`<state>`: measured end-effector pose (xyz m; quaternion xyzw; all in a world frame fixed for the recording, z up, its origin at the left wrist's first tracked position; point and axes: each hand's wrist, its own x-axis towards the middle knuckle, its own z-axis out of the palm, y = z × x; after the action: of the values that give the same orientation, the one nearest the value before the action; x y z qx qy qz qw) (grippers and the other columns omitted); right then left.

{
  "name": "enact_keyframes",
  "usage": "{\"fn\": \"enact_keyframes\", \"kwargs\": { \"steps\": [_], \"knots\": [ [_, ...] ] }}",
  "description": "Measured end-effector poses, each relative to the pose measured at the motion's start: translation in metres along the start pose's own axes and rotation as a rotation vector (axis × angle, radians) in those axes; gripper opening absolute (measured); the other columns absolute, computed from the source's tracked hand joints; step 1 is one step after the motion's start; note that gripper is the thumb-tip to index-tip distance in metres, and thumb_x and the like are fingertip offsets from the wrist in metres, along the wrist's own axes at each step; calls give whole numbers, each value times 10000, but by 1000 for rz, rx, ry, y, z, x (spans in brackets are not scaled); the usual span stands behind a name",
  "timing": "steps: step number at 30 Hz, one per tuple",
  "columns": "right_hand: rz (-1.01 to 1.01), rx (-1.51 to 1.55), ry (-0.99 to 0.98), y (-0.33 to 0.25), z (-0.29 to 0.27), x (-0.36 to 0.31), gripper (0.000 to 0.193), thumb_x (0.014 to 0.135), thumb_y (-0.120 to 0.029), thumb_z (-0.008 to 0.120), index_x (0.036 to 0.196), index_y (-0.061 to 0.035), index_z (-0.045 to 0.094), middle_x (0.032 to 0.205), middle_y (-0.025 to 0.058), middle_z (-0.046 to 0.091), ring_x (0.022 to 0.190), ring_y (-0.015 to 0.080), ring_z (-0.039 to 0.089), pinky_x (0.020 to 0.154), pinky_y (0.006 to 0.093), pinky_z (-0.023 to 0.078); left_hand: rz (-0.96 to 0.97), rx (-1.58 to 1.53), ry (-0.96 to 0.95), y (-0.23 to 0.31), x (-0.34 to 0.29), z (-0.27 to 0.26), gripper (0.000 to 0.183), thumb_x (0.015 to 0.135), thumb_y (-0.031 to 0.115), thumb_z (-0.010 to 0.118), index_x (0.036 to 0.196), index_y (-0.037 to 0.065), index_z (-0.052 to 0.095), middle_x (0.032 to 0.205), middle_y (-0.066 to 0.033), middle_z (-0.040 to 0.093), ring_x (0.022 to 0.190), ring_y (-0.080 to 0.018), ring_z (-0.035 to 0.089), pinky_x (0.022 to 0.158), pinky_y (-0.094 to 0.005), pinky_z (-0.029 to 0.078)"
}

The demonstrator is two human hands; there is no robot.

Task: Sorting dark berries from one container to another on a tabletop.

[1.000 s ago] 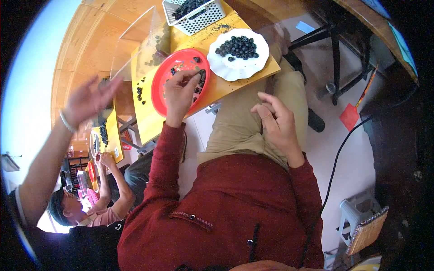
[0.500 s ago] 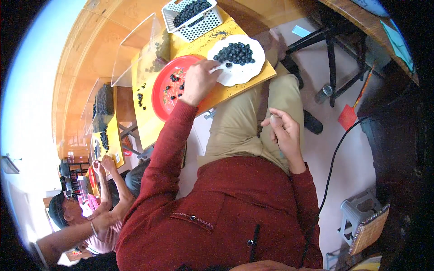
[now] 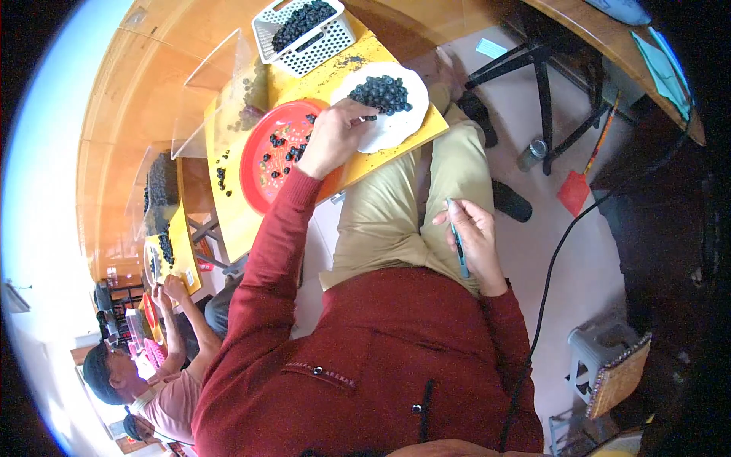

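Reaching to the white plate (image 3: 396,132) with the left hand (image 3: 333,139), a slim tool (image 3: 460,250) in the right hand (image 3: 480,238)

The left hand is over the gap between the white plate and the red tray (image 3: 251,180), its bent fingers at the plate's near edge. A dark round piece shows right by the fingertips; whether they are clamped on it or only beside it, I cannot tell. The right hand is above the thigh, thumb and fingers closed on the slim blue-grey tool, which slants downward from the fingertips.

Dark round fruits (image 3: 384,93) sit heaped on the far part of the white plate. More dark pieces (image 3: 277,141) are scattered in the red tray, and a few small ones (image 3: 221,178) lie on the yellow table (image 3: 232,217) to its left. Behind the plate and tray, a white perforated basket (image 3: 327,50) holds a pile of the same dark fruits. At the far left, a co-worker's hands (image 3: 175,288) are close together beside another yellow table (image 3: 185,255)
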<state>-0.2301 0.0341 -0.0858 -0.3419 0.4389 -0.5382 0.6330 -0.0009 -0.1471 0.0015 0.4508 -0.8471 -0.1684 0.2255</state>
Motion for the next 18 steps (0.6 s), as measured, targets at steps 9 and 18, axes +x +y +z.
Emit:
{"fn": "enact_keyframes", "kwargs": {
  "steps": [9,18],
  "knots": [
    [141,3,-60,-12,5,3,298,993,-272,527,993,11,623,741,48,639,512,42,485,451,191,383,-231,-834,156,18,-34,-5,138,822,-15,711,952,11,671,843,-17,662,762,-61,597,722,-210,506],
    [40,-41,-154,-40,29,29,324,1002,-269,505,1053,39,593,722,70,626,497,55,486,433,192,381,-296,-1390,309,24,-62,-1,172,861,-30,647,1028,14,645,977,-88,677,856,-167,659,775,-313,571]
  ]
}}
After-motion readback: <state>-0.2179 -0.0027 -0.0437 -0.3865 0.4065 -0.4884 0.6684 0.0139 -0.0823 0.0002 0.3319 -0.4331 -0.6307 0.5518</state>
